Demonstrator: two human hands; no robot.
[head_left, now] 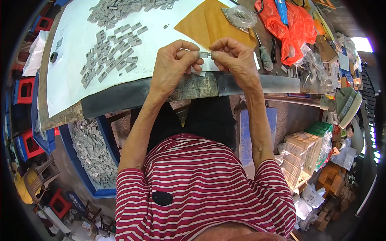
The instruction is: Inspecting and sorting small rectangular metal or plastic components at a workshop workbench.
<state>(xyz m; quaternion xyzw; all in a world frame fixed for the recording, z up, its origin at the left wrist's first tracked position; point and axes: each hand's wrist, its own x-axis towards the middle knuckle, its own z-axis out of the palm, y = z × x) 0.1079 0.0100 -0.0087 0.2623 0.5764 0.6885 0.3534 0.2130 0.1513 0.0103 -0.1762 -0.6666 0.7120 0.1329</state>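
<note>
My left hand (173,62) and my right hand (235,56) meet above the near edge of the table, both pinching one small grey metal piece (205,54) between thumbs and fingertips. The piece hangs just over a white sheet (76,44) that covers the table. Several more grey metal pieces (109,58) lie spread on that sheet to the left of my left hand, and a bigger heap (120,8) sits at the far edge. An orange-brown paper (203,22) lies just beyond my hands.
A clear bag of small parts (240,17) and an orange plastic bag (291,28) lie at the far right among tools. A blue bin (90,150) full of grey pieces stands under the table at left. White crates (301,154) and boxes crowd the floor at right.
</note>
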